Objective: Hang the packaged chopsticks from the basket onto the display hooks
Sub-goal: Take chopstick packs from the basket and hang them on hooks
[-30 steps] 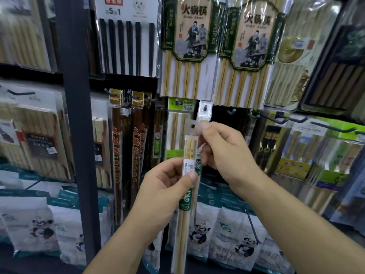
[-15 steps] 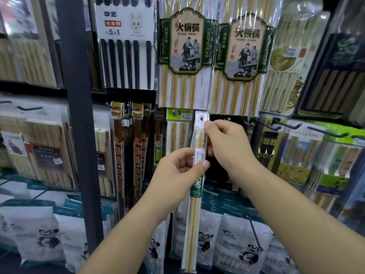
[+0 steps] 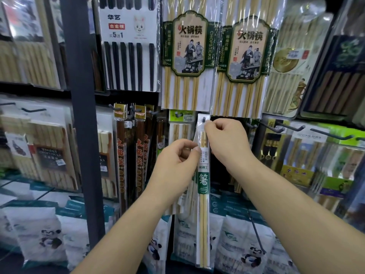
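A long clear pack of bamboo chopsticks (image 3: 203, 214) with a green band hangs upright in front of the middle shelf. My right hand (image 3: 227, 143) pinches its white top tab, whose hole sits at the tip of a dark display hook (image 3: 203, 120). My left hand (image 3: 175, 165) pinches the pack lower down at the barcode label. Whether the hook passes through the hole I cannot tell. The basket is out of view.
A dark upright post (image 3: 83, 115) divides the shelving. Large hot-pot chopstick packs (image 3: 187, 56) hang just above the hook. Brown chopstick packs (image 3: 140, 151) hang to the left, empty-tipped hooks (image 3: 290, 128) to the right, and panda-print bags (image 3: 243, 242) stand below.
Both hands have raised the pack and carried it toward the shelf; its top tab now sits at the hook tip, where a second ago it hung lower and tilted.
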`<state>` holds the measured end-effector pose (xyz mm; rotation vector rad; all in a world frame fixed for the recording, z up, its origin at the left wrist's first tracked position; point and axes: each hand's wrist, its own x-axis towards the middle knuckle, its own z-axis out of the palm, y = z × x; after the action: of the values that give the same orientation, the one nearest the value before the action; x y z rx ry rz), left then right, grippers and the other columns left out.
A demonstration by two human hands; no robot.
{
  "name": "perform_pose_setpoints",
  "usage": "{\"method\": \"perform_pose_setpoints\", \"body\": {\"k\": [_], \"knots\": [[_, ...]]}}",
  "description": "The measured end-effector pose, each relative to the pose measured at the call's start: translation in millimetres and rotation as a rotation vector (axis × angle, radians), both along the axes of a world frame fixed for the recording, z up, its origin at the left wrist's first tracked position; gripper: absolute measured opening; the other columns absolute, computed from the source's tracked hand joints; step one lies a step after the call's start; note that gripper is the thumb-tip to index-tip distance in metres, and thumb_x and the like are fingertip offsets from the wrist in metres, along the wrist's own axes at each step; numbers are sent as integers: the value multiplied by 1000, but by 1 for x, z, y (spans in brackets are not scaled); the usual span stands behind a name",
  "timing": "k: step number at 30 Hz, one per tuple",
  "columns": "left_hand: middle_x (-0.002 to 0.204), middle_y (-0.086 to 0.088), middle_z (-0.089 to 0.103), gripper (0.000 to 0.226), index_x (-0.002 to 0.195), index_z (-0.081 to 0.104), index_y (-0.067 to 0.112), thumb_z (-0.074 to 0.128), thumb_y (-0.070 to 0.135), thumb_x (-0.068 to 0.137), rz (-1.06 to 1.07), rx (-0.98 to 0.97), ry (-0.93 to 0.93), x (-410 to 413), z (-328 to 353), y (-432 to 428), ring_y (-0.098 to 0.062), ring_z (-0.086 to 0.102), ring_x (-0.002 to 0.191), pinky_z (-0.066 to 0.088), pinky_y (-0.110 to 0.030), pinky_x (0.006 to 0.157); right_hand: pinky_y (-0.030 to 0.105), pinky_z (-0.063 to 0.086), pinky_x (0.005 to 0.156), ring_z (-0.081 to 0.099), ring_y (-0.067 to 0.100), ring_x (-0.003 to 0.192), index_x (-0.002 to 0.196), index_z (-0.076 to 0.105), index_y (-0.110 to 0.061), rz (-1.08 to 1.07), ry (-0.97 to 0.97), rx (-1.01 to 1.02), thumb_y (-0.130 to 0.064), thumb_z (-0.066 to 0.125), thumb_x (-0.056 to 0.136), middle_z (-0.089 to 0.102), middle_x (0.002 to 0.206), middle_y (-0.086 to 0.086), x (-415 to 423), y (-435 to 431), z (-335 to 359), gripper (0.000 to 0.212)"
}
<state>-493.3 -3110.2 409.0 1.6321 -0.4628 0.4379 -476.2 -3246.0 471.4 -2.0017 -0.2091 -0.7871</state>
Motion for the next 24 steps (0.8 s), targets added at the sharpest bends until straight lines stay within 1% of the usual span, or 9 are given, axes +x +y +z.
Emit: {"method": "perform_pose_setpoints", "body": {"k": [4,6,8,11,14,15,17,20,24], "knots": [[87,3,68,9,100,67,38,64,29,100,55,9,-32,6,-2,-1,1,63,75,58,-26,65,21,36,56,29,9,44,53,34,-17,-30,-14,-30,-23,54,98,29,43,-9,2,-2,-5,49],[111,13,65,15,117,61,35,61,34,102,102,49,-29,10,-2,-4,6,60,100,51,-16,82,26,37,56,34,8,43,53,37,-19,-61,-20,-52,-29,54,99,34,42,-9,3,-3,-8,50],[142,10,53,37,140,50,31,55,42,104,86,63,24,15,-4,-9,-2,51,128,43,-27,108,31,39,54,41,8,46,57,45,-19,-106,-9,-104,-39,54,99,43,46,-9,1,-4,-14,48],[162,7,37,60,159,32,27,45,52,106,3,32,132,21,-2,-16,-10,35,148,30,-40,123,32,38,54,50,8,57,69,55,-22,-164,-14,-175,-53,49,98,54,62,-8,-3,-6,-31,43],[158,8,45,66,158,33,29,39,63,102,-94,-43,201,26,-2,-23,-7,41,144,33,-39,121,31,45,71,60,10,91,101,60,-26,-102,-2,-157,-56,40,102,63,100,-6,-1,-9,-50,35],[152,10,51,64,155,37,30,38,63,100,-135,-72,211,29,-3,-26,-3,46,139,36,-36,117,33,48,87,58,13,112,122,58,-26,-44,28,-130,-54,37,104,62,121,-3,2,-10,-57,40],[144,12,57,59,150,45,31,37,61,99,-215,-140,222,32,-5,-30,-2,51,134,38,-31,113,38,34,118,37,11,144,155,36,-27,97,106,-41,-58,30,105,42,156,-4,9,-9,-68,60],[145,15,55,48,146,47,33,36,56,106,-262,-201,246,36,-8,-35,-6,48,140,37,-26,111,38,17,128,16,0,152,163,14,-33,263,174,118,-75,22,94,18,168,-15,18,-2,-81,81],[146,15,57,52,152,47,30,32,54,109,-295,-200,250,42,-14,-41,7,51,132,40,-17,105,32,15,127,17,-10,148,162,11,-43,340,182,243,-78,22,90,16,167,-23,31,4,-94,81]]}}
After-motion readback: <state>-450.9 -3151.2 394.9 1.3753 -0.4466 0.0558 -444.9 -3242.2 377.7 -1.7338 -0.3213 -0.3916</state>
